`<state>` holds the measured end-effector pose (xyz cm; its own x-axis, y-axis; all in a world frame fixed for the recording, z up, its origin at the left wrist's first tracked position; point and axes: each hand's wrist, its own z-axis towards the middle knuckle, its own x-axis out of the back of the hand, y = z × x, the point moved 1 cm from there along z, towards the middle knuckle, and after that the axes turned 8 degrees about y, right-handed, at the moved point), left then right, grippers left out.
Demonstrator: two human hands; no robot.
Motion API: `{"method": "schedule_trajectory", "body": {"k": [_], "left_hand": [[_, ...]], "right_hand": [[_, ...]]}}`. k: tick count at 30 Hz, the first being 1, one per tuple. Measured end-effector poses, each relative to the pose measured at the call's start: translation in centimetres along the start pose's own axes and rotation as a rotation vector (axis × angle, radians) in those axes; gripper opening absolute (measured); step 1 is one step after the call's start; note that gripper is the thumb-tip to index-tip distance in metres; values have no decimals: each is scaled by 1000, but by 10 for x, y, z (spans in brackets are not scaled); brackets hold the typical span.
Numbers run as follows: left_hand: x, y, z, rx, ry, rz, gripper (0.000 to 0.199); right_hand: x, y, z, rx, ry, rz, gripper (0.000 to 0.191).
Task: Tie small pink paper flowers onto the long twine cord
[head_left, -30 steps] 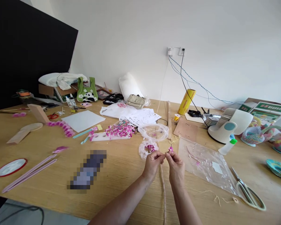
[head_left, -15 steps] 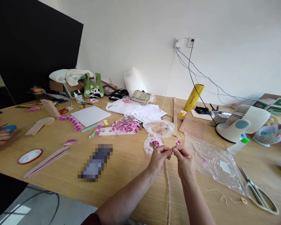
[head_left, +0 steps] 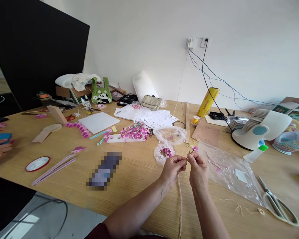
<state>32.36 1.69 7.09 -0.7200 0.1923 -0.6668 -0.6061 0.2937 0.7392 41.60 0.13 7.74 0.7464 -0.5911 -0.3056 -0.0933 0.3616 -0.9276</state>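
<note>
My left hand (head_left: 173, 171) is closed in a pinch on the top end of a pale braided cord (head_left: 180, 202), which hangs down over the table's front edge. Touching it at the fingertips, my right hand (head_left: 198, 169) pinches a small pink flower (head_left: 194, 149) whose head pokes up above the fingers. A thin dark stem or wire rises between the two hands; its lower end is hidden by the fingers. Just behind my left hand lies a clear plastic bag (head_left: 157, 158) with pink flowers in it.
Scissors (head_left: 276, 202) and a flat plastic bag (head_left: 229, 167) lie at the right, by a white fan (head_left: 261, 129). A blurred phone-like object (head_left: 104, 171) is left of my arms. Pink flowers (head_left: 134, 133) sit on a white strip. A co-worker's hand (head_left: 0, 147) holds a blue object.
The view has shifted slightly. My fingertips stay together, and the flower now leans further right, with the thin stem or wire showing beside it. The co-worker's blue object has turned.
</note>
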Motion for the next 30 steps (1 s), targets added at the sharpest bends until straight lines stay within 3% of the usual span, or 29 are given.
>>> {"method": "schedule_trajectory", "body": {"k": [7, 13, 20, 30], "left_hand": [[7, 6, -7, 14, -12, 82, 28], [1, 17, -10, -100, -84, 48, 28], [-5, 13, -6, 100, -154, -141, 30], [-1, 11, 2, 276, -196, -238, 24]], "right_hand": [[4, -6, 3, -54, 6, 22, 16], [-1, -12, 0, -49, -37, 27, 18], [-3, -19, -3, -62, -129, 17, 18], [2, -18, -3, -82, -196, 70, 10]]}}
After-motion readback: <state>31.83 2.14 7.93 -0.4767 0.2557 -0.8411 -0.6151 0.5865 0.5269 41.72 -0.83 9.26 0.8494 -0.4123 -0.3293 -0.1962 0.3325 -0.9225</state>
